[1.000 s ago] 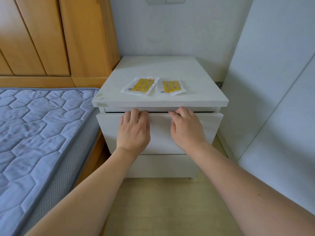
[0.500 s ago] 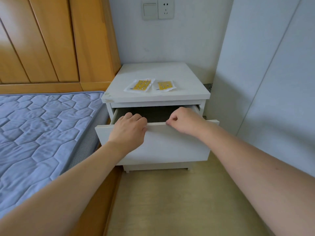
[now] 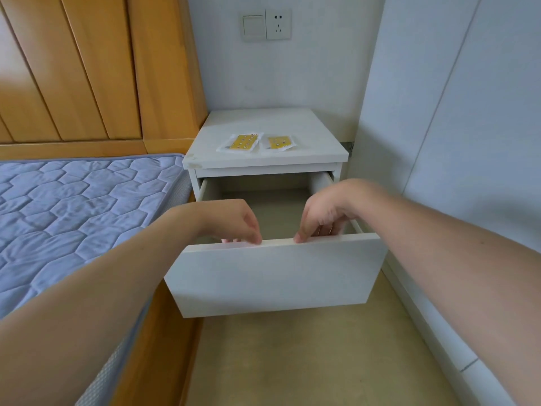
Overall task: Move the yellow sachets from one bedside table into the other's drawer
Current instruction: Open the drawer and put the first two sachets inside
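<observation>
Blue quilted mattress (image 3: 73,206), wooden headboard (image 3: 87,68)

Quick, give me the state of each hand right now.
Left hand: closed, fingers curled over the top edge of the drawer front.
Right hand: closed, gripping the same edge.

Single head-worn cam, wide-angle, looking forward and down from standing height. Faces a white bedside table (image 3: 269,133) set in the room corner, open drawer (image 3: 275,273) near frame centre at about arm's reach. Both forearms enter from the bottom corners. Bed (image 3: 73,212) fills the left side, wall (image 3: 468,112) the right, wall socket (image 3: 278,24) at top. Straight edges bow toward the borders. No second view, so no overlap.
</observation>
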The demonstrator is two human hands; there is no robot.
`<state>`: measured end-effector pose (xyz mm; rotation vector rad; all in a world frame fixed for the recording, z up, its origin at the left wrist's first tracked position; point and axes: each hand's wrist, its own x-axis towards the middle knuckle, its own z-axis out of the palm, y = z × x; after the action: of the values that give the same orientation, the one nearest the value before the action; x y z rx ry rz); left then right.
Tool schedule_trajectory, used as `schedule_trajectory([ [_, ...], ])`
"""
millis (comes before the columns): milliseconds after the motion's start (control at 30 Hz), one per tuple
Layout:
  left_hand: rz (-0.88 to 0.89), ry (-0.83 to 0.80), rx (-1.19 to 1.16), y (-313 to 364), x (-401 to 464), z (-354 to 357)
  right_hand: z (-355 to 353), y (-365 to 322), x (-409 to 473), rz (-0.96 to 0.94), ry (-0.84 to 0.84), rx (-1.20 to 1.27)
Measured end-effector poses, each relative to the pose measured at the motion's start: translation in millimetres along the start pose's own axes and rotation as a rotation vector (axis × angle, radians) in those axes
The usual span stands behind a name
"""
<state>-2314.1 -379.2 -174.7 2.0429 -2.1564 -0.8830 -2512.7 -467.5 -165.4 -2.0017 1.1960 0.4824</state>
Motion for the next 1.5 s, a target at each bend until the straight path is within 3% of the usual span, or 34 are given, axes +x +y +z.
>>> schedule_trajectory([
  [200,-0.066,-0.272,-0.12,7,1,9,14,4,-1,0.043,-0.151,0.034],
  [467,-0.108,-0.33,-0.15,11,-3,7,15,11,-2,0.019,-0.187,0.082],
  [567,-0.089,-0.342,-0.151,16,1,4,12,11,5,-0.004,-0.093,0.14],
  [633,-0.063,-0.246,-0.133,16,8,0,5,10,10,-0.054,0.035,0.161],
  [767,-0.037,0.108,-0.069,9,30,-14,-17,5,25,-0.152,0.279,0.202],
  [867,-0.06,0.368,0.063,-2,52,-25,-36,3,42,-0.178,0.504,0.211],
  [1067,-0.149,0.75,0.089,-28,108,-70,-85,-7,90,-0.252,0.871,0.211],
  [1233,-0.318,0.841,0.056,-37,156,-92,-116,-17,137,-0.087,1.077,0.129],
  [1333,-0.451,0.787,0.054,-45,183,-95,-132,-23,155,0.001,1.191,0.054],
  [1500,-0.474,0.678,0.075,-55,204,-104,-155,-45,168,0.175,0.886,-0.095],
])
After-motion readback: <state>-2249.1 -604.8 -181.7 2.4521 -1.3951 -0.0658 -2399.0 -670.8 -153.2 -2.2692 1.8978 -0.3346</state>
